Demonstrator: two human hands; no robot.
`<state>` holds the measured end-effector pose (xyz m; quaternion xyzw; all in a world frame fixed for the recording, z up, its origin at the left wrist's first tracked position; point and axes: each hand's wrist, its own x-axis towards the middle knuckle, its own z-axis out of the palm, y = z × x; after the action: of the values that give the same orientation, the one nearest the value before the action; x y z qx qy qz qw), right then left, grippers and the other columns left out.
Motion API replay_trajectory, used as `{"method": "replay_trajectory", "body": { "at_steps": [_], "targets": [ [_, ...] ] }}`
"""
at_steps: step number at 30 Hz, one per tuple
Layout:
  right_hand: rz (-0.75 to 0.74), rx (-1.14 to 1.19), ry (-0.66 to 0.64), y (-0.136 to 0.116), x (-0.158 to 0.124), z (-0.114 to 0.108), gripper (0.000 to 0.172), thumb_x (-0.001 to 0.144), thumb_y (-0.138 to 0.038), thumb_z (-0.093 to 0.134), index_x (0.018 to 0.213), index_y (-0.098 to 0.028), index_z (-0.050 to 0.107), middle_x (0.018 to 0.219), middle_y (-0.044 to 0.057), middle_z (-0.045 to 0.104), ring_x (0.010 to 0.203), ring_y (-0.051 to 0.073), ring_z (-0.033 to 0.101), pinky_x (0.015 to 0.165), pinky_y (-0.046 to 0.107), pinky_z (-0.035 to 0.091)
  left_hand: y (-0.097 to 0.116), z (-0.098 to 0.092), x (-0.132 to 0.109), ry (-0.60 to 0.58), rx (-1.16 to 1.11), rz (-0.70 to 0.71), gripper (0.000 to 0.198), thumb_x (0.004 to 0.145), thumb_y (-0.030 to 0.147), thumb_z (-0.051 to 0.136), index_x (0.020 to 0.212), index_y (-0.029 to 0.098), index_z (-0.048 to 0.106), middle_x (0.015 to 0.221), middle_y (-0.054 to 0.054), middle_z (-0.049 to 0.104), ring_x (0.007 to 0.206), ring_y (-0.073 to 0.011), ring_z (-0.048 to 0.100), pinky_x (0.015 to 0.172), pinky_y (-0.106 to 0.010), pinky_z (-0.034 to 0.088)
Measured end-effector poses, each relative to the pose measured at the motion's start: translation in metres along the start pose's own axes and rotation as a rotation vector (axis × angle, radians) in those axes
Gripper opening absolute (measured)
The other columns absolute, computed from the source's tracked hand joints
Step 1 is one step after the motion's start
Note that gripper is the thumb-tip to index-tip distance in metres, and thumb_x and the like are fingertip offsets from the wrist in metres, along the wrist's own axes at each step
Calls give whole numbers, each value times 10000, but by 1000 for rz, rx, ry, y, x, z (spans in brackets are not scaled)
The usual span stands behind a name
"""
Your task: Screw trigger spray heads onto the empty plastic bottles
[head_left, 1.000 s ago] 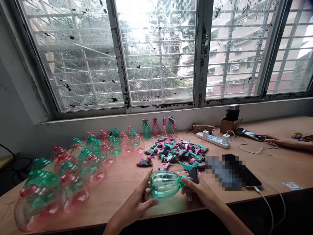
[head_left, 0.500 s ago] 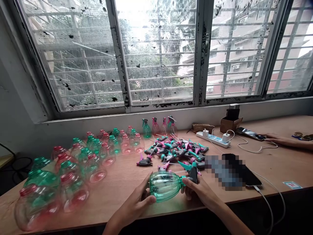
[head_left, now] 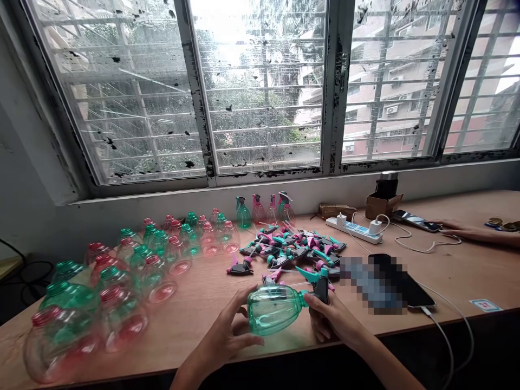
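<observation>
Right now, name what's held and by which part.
A translucent green plastic spray bottle, its neck end in the right hand; left hand open by its base, touch unclear.

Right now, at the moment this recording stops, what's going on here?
A person holds a green bottle on its side above the table, its spray head at the neck. The right hand grips the spray-head end; the left hand is spread around the base. Bottles without heads stand to the left, loose spray heads lie piled beyond, and bottles with heads stand by the window wall.
</observation>
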<state>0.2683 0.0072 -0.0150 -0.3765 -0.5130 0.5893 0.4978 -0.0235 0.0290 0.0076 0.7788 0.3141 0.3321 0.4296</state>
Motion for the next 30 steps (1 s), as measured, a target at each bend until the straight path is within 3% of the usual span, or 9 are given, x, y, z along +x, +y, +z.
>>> {"method": "replay_trajectory", "body": {
  "at_steps": [4, 8, 13, 16, 18, 22, 25, 30],
  "targets": [
    [10, -6, 12, -3, 0, 2, 669, 760, -731, 722, 465, -248, 364, 361, -122, 314, 267, 52, 303, 312, 219, 302, -3, 0, 1, 79, 198, 96, 839, 774, 346, 876, 1493, 382, 444, 1529, -83, 504, 1443, -358, 417, 1228, -543, 314],
    [-38, -27, 21, -1, 2, 1, 666, 734, -748, 735, 488, -250, 366, 394, -131, 293, 311, 46, 285, 337, 219, 291, 3, 3, -1, 138, 321, 140, 829, 799, 259, 846, 1507, 347, 423, 1552, -111, 471, 1470, -368, 380, 1237, -565, 289],
    [-60, -88, -15, 6, 2, -3, 596, 754, -722, 740, 564, -239, 447, 414, -120, 341, 357, 65, 313, 382, 229, 280, 17, 5, -2, 25, 217, 47, 989, 817, 168, 799, 1594, 393, 229, 1657, -73, 323, 1523, -344, 301, 1253, -548, 257],
    [-51, -123, -61, 9, 0, -6, 496, 781, -659, 761, 669, -217, 564, 442, -111, 379, 399, 83, 353, 418, 234, 297, 19, 4, -2, -6, 125, 22, 1030, 825, 236, 820, 1609, 382, 169, 1677, -90, 282, 1525, -344, 295, 1250, -540, 269],
    [-48, -139, -91, 11, 0, -7, 445, 795, -634, 763, 812, -202, 657, 466, -108, 398, 427, 96, 371, 443, 242, 324, 18, 3, -1, -6, 87, 21, 960, 850, 300, 806, 1600, 374, 211, 1661, -98, 308, 1513, -343, 321, 1237, -529, 308],
    [-49, -154, -80, 9, 0, -5, 545, 788, -682, 738, 1007, -184, 698, 467, -118, 376, 430, 100, 349, 440, 248, 342, 13, 2, 1, 42, 165, 54, 898, 757, 329, 892, 1515, 390, 413, 1556, -79, 433, 1482, -364, 362, 1231, -517, 322],
    [-41, -153, -40, 8, 1, -1, 545, 762, -730, 723, 818, -191, 661, 443, -124, 348, 403, 91, 339, 412, 243, 350, 7, 4, 1, 88, 307, 109, 880, 738, 319, 907, 1486, 403, 450, 1533, -87, 435, 1451, -380, 402, 1207, -517, 363],
    [-7, -129, 20, 7, 0, 4, 633, 702, -793, 722, 584, -248, 422, 395, -130, 332, 322, 63, 319, 355, 229, 345, 3, 9, -3, 95, 547, 241, 804, 883, 252, 765, 1528, 450, 329, 1573, -96, 320, 1409, -373, 447, 1132, -530, 461]
  ]
}}
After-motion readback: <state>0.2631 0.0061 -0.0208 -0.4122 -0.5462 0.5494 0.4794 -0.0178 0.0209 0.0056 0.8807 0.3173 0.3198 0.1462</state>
